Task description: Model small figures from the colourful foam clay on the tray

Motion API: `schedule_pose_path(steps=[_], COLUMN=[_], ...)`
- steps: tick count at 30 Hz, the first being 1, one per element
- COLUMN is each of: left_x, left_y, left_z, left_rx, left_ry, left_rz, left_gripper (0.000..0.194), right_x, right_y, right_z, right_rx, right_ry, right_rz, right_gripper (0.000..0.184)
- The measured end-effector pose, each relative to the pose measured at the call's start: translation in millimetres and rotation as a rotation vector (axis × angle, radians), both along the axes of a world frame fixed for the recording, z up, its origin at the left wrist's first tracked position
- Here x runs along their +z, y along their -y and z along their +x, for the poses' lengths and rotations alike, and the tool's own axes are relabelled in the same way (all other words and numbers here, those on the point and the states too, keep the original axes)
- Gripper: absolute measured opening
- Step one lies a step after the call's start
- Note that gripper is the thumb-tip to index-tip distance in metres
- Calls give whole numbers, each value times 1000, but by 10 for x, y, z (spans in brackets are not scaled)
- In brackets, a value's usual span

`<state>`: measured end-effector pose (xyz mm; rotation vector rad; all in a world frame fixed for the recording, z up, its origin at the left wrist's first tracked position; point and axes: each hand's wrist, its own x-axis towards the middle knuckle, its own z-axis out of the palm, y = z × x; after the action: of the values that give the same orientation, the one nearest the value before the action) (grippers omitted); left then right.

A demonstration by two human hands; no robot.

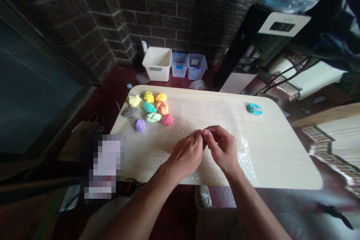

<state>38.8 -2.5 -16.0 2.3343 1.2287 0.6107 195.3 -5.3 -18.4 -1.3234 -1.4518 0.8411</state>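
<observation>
My left hand (188, 152) and my right hand (224, 149) meet over the bubble wrap (146, 153), fingertips pinched together. Between them shows a bit of a small dark bluish piece of modelling clay (204, 137); the fingers hide most of it. Lumps of modelling clay lie at the table's far left: purple (140, 125), grey (131, 112), pink (167, 120), pale green (153, 117), teal (149, 107), orange (162, 108), yellow-orange (161, 97), yellow (149, 96) and cream (135, 100). A flat turquoise clay piece with an orange stripe (255, 109) rests at the far right.
The pale wooden table (284, 157) carries the bubble wrap on its left and middle. Behind it on the floor stand a white bin (156, 75) and two clear boxes (179, 70) by a brick wall. A water dispenser (244, 56) rises behind the right side.
</observation>
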Motion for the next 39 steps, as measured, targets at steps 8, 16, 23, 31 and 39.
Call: schedule_pose_path(steps=[8,16,23,31,39], left_x=[-4,5,2,62,29], left_y=[-46,-70,-80,-29,-5], left_z=[-53,-50,-56,-9,-38], left_rx=[37,-12,-22,-63,-45], left_ry=[17,80,46,334,275], left_rz=[20,68,64,-138,-106], left_gripper=[20,16,21,11,15], right_x=[10,33,22,-26,18], right_y=[6,32,40,30,46], right_z=[-69,-52,-36,43,5], right_rx=[11,-31,-28,-146,-105], right_ry=[21,-41,31,-4,116], right_rz=[65,59,74,118,178], right_gripper=[26,27,28,23,22])
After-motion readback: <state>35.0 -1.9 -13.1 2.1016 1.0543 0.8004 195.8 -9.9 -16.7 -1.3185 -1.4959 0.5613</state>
